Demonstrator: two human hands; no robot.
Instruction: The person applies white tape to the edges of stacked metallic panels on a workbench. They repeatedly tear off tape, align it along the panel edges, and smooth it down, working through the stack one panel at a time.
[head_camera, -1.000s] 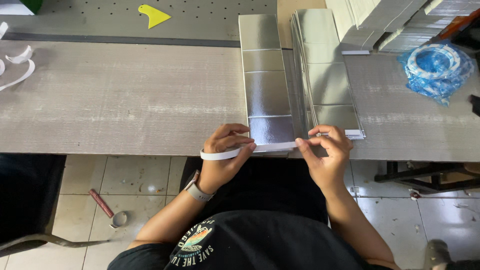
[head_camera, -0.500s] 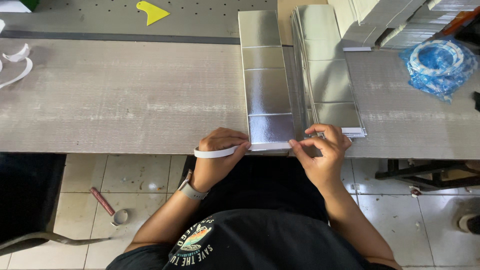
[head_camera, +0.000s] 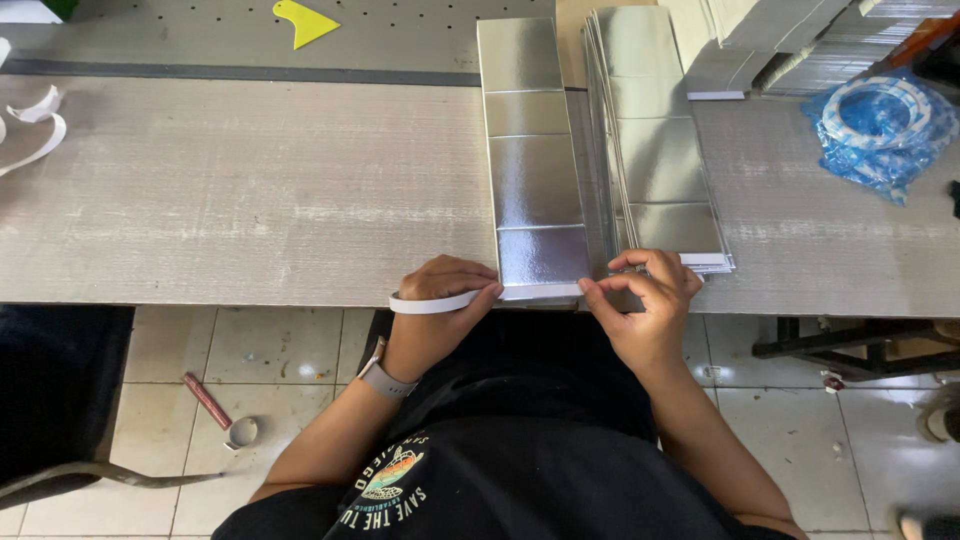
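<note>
Here the silver creased card strip (head_camera: 535, 160) lies lengthwise on the bench (head_camera: 250, 190), its near end at the bench edge where both hands can reach it. The left hand (head_camera: 440, 300) pinches a white tape strip (head_camera: 432, 303) running along that end; the right hand (head_camera: 645, 300) pinches the far corner, apparently steadying it. A stack of similar silver cards (head_camera: 655, 140) sits just beside, to the right.
</note>
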